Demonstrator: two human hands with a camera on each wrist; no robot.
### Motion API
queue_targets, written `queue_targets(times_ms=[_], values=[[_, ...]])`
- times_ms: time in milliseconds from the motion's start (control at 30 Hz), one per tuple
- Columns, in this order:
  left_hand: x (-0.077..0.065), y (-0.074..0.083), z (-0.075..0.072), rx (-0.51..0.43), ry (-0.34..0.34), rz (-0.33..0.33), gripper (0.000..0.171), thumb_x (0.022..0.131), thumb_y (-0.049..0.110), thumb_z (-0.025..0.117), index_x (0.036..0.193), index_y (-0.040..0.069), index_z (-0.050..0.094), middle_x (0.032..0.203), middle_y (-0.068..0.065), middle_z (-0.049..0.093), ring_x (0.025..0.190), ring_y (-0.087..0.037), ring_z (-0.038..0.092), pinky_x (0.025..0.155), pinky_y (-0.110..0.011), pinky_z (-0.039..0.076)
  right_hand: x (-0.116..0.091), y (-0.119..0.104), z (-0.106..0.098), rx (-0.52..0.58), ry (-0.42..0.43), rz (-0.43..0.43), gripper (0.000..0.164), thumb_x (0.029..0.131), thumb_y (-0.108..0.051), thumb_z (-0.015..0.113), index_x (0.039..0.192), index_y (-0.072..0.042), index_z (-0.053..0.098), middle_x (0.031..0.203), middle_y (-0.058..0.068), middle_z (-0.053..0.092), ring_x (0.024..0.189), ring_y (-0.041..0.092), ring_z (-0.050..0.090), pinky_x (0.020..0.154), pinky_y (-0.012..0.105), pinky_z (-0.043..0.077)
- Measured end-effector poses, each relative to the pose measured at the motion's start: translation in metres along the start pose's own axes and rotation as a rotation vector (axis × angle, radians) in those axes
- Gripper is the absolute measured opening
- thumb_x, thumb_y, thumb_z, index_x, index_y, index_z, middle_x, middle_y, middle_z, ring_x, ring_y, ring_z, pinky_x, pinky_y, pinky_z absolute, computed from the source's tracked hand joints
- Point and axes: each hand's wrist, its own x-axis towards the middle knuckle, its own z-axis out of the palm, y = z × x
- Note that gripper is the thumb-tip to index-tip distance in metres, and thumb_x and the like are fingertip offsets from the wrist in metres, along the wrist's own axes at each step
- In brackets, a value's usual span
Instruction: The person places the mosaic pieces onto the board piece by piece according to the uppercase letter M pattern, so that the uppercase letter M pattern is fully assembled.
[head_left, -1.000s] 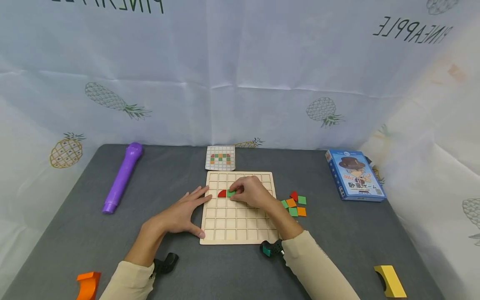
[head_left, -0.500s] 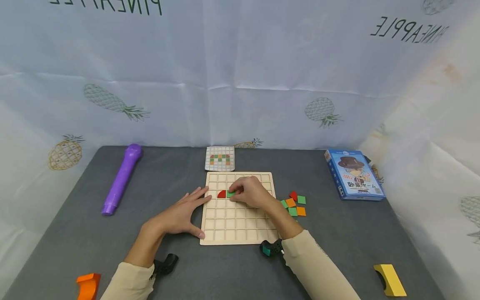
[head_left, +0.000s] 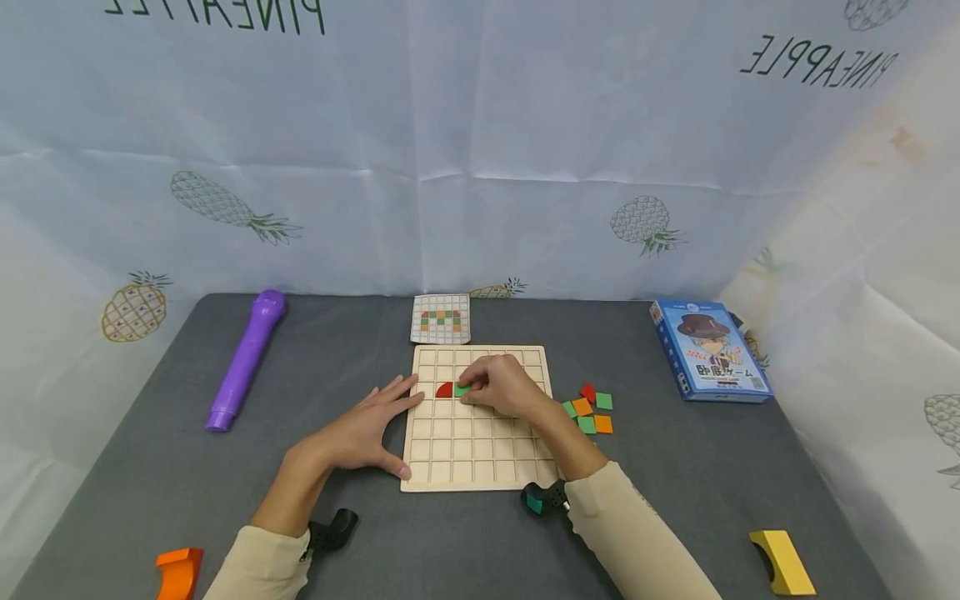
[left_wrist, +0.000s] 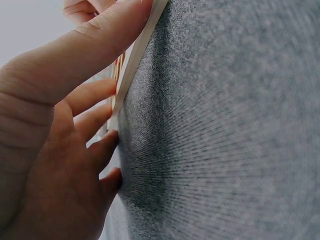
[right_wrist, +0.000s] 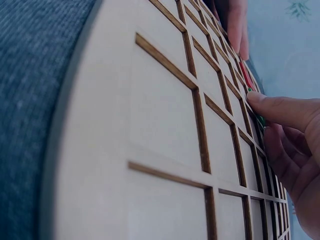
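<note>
A wooden grid board [head_left: 465, 450] lies mid-table. My left hand [head_left: 367, 425] is spread along its left side, thumb and fingertips at the edge; the left wrist view shows the thumb on the board's rim. Over the upper part of the board, my right hand [head_left: 498, 385] pinches a green square tile [head_left: 462, 389] between thumb and finger, its other fingers curled. Directly left of that tile, a red quarter-round tile [head_left: 445, 389] sits in a cell. In the right wrist view the green tile [right_wrist: 261, 120] is mostly covered by the fingers.
A pattern card [head_left: 440, 318] touches the board's far edge. Several loose tiles [head_left: 587, 425] in red, green and orange lie to the right. Farther out are a purple microphone-shaped stick [head_left: 246, 362], a blue box [head_left: 711, 350], an orange block [head_left: 179, 571] and a yellow arch block [head_left: 783, 562].
</note>
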Motion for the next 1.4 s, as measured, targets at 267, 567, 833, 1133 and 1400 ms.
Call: queue_targets(times_ms=[267,567,833,1133,1400], values=[[0.0,0.0,0.003,-0.005,-0.001,-0.001,0.113,0.067,0.043,0.094,0.157,0.004,0.039,0.172,-0.018,0.017,0.159,-0.046,0.011,0.125,-0.071,0.011,-0.004,0.003,-0.001,0.056,-0.006,-0.019,0.019,0.084,-0.012,0.083,0.103,-0.011,0.079,0.103,0.005,0.077,0.082,0.005,0.066,0.075,0.019,0.056],[0.0,-0.001,0.004,-0.005,-0.006,-0.015,0.114,0.066,0.043,0.095,0.157,0.005,0.038,0.172,-0.017,0.016,0.159,-0.046,0.011,0.125,-0.071,0.01,-0.015,0.007,-0.014,0.186,0.024,-0.027,0.032,0.085,-0.012,0.083,0.116,-0.007,0.076,0.118,0.008,0.073,0.09,0.011,0.065,0.077,0.022,0.057],[0.001,-0.001,0.002,-0.005,-0.008,-0.021,0.115,0.066,0.043,0.095,0.158,0.006,0.037,0.173,-0.015,0.015,0.16,-0.044,0.01,0.126,-0.069,0.009,-0.032,0.009,-0.039,0.132,0.055,-0.055,0.035,0.088,-0.017,0.081,0.121,-0.008,0.074,0.125,0.006,0.07,0.101,0.032,0.063,0.068,0.025,0.051],[0.004,0.0,0.003,-0.001,-0.012,-0.015,0.115,0.066,0.042,0.095,0.159,0.008,0.037,0.173,-0.013,0.015,0.161,-0.041,0.01,0.128,-0.066,0.009,-0.06,0.018,-0.064,0.092,0.13,-0.028,0.036,0.087,-0.02,0.081,0.122,-0.011,0.074,0.125,0.004,0.071,0.1,0.034,0.06,0.07,0.026,0.051],[0.0,0.0,0.002,0.007,-0.004,-0.019,0.115,0.066,0.042,0.095,0.158,0.007,0.037,0.173,-0.016,0.016,0.16,-0.044,0.011,0.126,-0.069,0.01,-0.075,0.032,-0.076,0.068,0.144,0.007,0.038,0.089,-0.026,0.08,0.124,-0.012,0.073,0.125,0.006,0.07,0.101,0.03,0.059,0.071,0.025,0.053]])
